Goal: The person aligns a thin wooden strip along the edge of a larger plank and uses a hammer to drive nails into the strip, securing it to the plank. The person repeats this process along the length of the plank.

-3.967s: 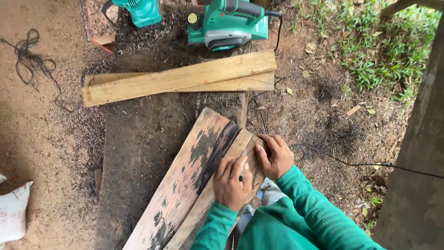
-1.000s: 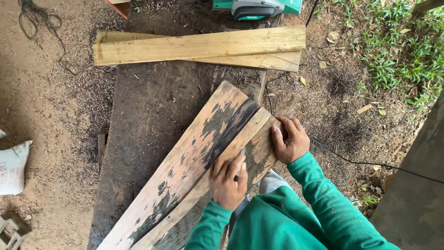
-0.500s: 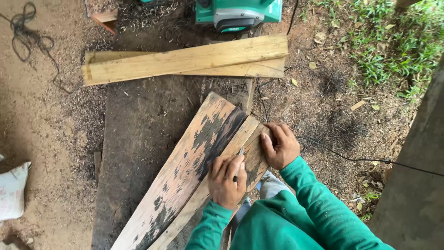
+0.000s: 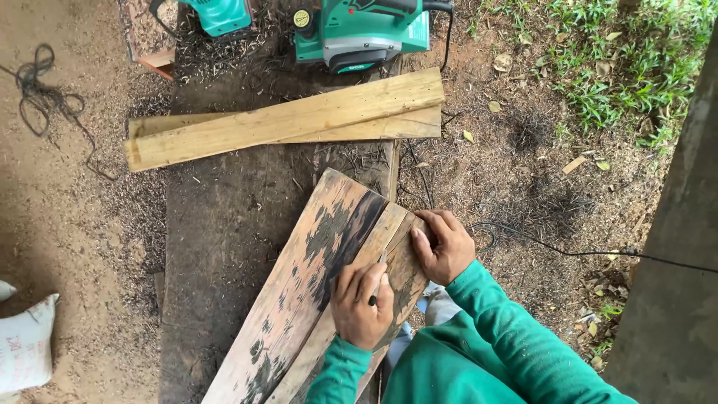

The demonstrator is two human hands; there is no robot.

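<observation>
Holding a pencil [image 4: 376, 288], the left hand [image 4: 361, 303] grip rests on the stained plank [image 4: 314, 277]; the right hand [image 4: 443, 245] lies flat, fingers spread, on the plank's edge beside it.

Occlusions and frame cut-offs, head view

The green power tool [image 4: 363, 34] and a second teal tool [image 4: 221, 13] are clipped by the top edge. The stained board [image 4: 314, 277] is cut off at the bottom edge. The pen [image 4: 374, 292] is mostly hidden within the left hand [image 4: 361, 305]. The white sack [image 4: 26, 344] is cropped at lower left.
</observation>
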